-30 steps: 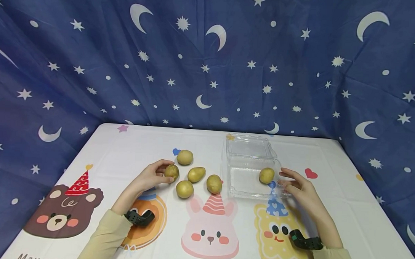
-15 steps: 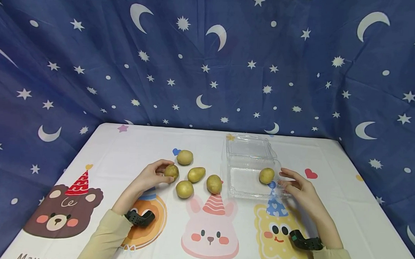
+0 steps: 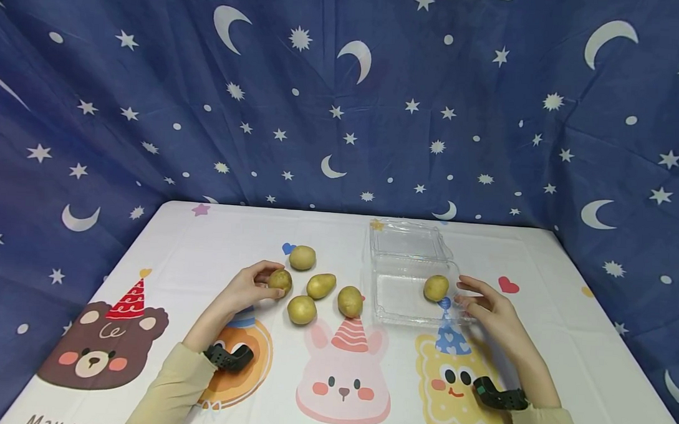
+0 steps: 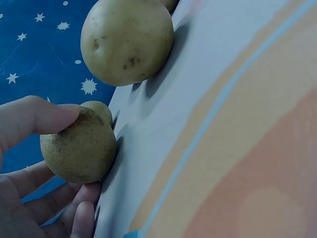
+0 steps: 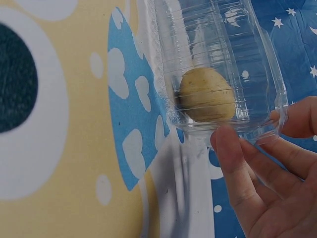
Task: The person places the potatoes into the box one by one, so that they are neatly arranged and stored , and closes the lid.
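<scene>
My left hand (image 3: 252, 287) grips a brownish potato (image 3: 279, 283) at the left of a loose group. The left wrist view shows the thumb on top of this potato (image 4: 81, 151) and fingers beneath, with the potato close over the tabletop. Several other potatoes (image 3: 302, 310) lie just to its right. A clear plastic clamshell box (image 3: 392, 301) stands open on the table, its lid (image 3: 408, 241) folded back. One potato (image 5: 208, 96) sits inside near the right wall. My right hand (image 3: 492, 309) holds the box's right rim, thumb at the wall and index finger at the lip.
The white tablecloth (image 3: 260, 228) carries printed cartoon animals and hearts. A dark blue curtain (image 3: 297, 148) with moons and stars hangs behind the table's far edge. Each wrist wears a black camera band (image 3: 228, 356).
</scene>
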